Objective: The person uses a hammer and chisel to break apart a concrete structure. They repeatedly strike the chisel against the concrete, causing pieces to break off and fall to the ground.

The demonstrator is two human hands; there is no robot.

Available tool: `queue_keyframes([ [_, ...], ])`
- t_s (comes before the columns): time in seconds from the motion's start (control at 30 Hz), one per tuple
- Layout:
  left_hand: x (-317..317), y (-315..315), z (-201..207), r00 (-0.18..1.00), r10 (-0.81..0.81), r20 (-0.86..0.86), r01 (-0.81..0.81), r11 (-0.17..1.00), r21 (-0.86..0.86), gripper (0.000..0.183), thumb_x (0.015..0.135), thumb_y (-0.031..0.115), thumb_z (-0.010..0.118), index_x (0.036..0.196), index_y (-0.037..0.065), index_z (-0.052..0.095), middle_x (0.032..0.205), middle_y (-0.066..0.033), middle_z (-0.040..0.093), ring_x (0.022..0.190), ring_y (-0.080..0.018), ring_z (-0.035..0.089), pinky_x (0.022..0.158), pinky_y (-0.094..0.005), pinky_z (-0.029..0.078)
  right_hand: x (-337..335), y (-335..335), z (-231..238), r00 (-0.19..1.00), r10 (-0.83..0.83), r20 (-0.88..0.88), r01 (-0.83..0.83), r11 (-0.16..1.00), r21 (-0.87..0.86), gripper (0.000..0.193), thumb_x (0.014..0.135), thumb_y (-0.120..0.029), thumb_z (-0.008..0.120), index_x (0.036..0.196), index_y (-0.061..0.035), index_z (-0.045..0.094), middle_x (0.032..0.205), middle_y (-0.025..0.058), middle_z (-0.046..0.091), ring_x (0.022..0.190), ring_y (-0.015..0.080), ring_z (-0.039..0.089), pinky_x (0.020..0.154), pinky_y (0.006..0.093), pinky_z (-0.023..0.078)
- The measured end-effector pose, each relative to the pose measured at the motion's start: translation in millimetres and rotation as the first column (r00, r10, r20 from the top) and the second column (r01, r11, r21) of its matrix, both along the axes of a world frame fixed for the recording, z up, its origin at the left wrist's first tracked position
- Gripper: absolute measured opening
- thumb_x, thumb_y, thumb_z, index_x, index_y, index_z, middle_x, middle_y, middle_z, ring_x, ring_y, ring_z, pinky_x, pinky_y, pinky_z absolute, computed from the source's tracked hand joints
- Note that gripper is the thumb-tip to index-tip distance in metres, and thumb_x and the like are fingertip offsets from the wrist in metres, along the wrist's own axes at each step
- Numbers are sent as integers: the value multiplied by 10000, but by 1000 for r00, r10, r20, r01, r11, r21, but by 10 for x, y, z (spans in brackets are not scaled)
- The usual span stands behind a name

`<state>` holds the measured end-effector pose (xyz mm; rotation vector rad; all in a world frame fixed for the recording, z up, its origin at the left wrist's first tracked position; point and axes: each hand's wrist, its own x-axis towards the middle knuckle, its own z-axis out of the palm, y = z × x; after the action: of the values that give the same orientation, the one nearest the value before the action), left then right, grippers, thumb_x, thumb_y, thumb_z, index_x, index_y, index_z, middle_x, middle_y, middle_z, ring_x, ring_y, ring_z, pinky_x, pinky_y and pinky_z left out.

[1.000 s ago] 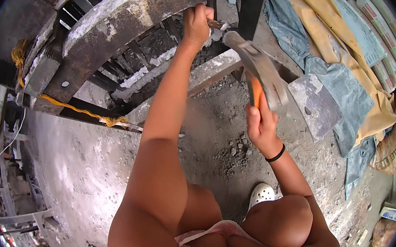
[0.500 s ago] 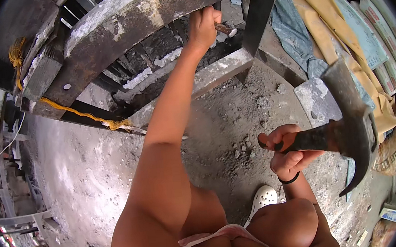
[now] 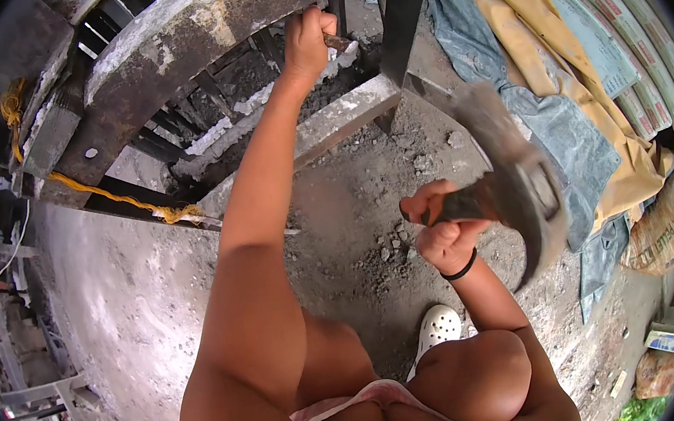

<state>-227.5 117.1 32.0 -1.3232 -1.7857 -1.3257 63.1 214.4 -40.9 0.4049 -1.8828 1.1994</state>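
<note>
My left hand [image 3: 308, 53] reaches under a thick, white-crusted metal beam [image 3: 195, 32]. It is closed around a short rusty metal rod [image 3: 341, 43], whose blunt worn end points right; the other end is hidden, so I cannot tell its exact kind. Below the hand is a slotted frame with dark metal bars [image 3: 214, 92] and white crust in it. Toward the right, my right hand [image 3: 448, 236] grips the black and orange handle of a claw hammer [image 3: 527, 186]. The hammer's head is raised, blurred by motion, and apart from the rod.
Yellow rope [image 3: 113, 193] hangs along the frame's left side. Tan and blue-grey sheets [image 3: 567, 129] lie at right beside stacked filled bags [image 3: 620, 8]. Rubble [image 3: 394, 241] is scattered over the dusty concrete ground, near a white perforated clog [image 3: 440, 327].
The hammer and my right hand have shifted left and slightly up. My left hand still holds the rod, and the whole scene has slid a little left in view.
</note>
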Motion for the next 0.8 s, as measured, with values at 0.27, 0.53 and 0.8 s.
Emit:
queue_keyframes([
  [0.27,-11,-86,-50,1000,-19,-5,18,998,-53,303,930,88,316,653,49,202,491,-46,250,436,-159,237,657,-281,380,250,-41,60,982,55,182,-8,969,-249,531,982,-156,326,1455,-47,109,640,48,513,472,97,452,418,245,372],
  [0.53,-16,46,-73,989,-14,-148,8,999,-42,210,872,60,346,688,8,257,484,-93,301,415,-229,301,463,-329,284,-7,89,-250,982,184,38,-181,981,-66,273,970,-210,418,1176,-38,373,683,67,494,539,142,463,477,293,405],
  [0.8,-187,-181,-305,990,54,-129,-66,994,-89,176,820,68,432,688,25,323,488,-101,366,418,-261,385,434,-349,303,244,-60,-238,953,-47,298,67,996,-57,515,989,-172,323,1459,-80,136,617,20,496,465,80,435,433,240,378],
])
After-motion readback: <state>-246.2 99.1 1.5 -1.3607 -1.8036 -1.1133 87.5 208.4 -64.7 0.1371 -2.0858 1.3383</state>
